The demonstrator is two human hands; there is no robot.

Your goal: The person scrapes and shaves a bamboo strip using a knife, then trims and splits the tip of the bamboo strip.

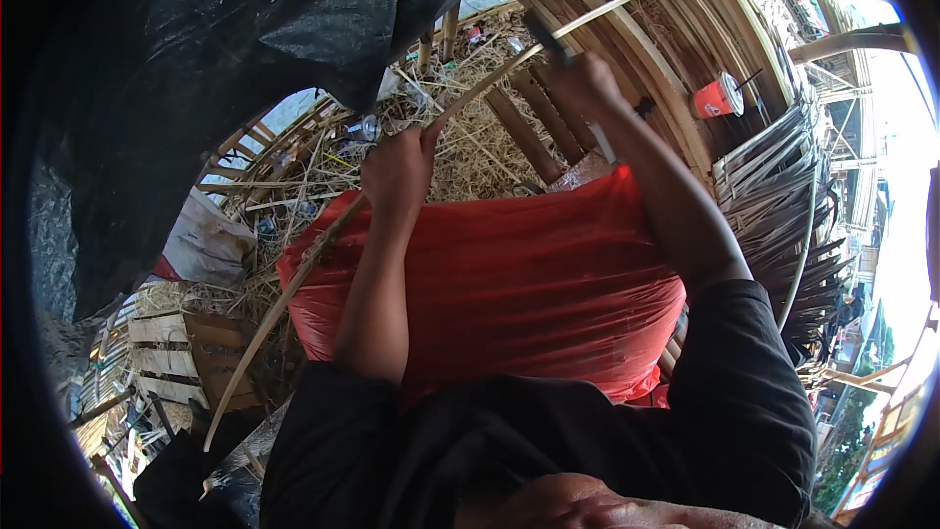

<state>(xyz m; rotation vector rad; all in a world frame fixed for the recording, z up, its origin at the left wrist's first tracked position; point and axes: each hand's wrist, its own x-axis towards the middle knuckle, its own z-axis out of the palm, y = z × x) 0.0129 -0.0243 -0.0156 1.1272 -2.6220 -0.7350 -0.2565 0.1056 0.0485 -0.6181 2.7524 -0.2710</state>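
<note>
A long, thin bamboo strip (480,88) runs diagonally from the lower left up to the planks at the upper right. My left hand (397,171) is closed around it near its middle. My right hand (586,88) is closed on a knife-like tool, whose dark upper part (543,36) lies across or close against the strip. A pale, narrow piece (601,142) shows below that hand; I cannot tell whether it belongs to the tool. Red cloth (519,274) covers my lap beneath both forearms.
Straw and shavings (480,152) litter the ground ahead. Wooden planks (627,29) curve along the upper right, with a red cup (718,96) and straw on them. Black sheeting (264,29) hangs at the left above a wooden crate (166,358). Dried thatch (774,196) lies on the right.
</note>
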